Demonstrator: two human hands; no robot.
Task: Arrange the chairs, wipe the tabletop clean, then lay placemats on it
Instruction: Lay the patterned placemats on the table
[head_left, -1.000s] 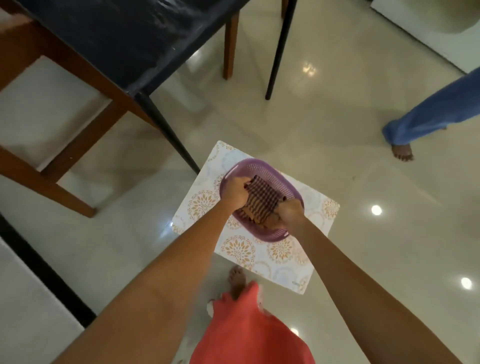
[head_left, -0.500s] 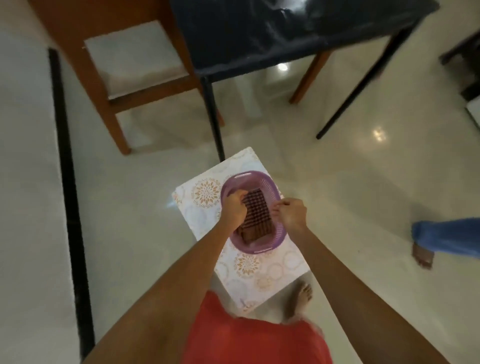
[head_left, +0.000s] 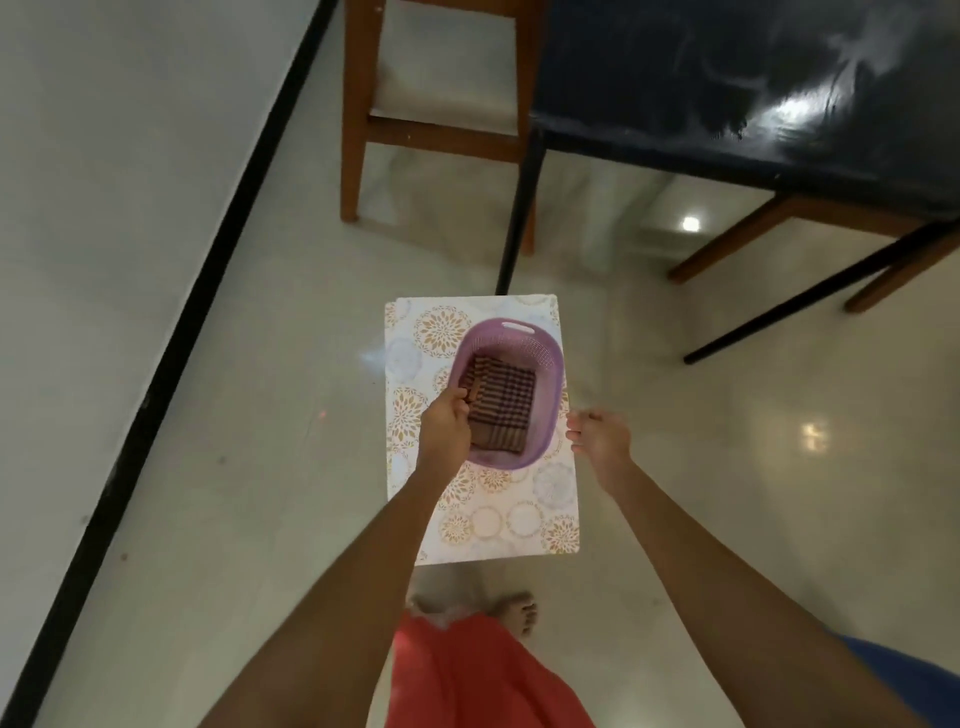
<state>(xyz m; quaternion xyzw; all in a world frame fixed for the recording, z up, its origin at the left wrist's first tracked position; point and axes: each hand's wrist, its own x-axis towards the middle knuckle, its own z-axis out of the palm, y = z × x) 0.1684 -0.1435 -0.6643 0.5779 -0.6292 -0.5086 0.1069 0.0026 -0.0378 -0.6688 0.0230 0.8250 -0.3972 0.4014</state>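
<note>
A: Where do the edges run?

B: The dark table (head_left: 727, 88) fills the upper right, its near corner above a black leg. A wooden chair (head_left: 431, 124) stands just left of that corner, tucked against the table's side. A black strip on the floor (head_left: 171, 332) runs diagonally down the left; open pale floor lies between the strip and the chair.

A: And the hands?

B: The left hand (head_left: 444, 431) curls its fingers over the near-left rim of the basket (head_left: 545, 358), gripping it. The right hand (head_left: 600, 439) sits at the placemat's right edge, fingers bent; whether it pinches that edge I cannot tell.

A: Counts?

B: One floral placemat (head_left: 483, 525) shows, held flat above the floor, one purple basket on it, one folded checked cloth (head_left: 506, 410) inside. One chair fully seen, another's legs under the table at right.
</note>
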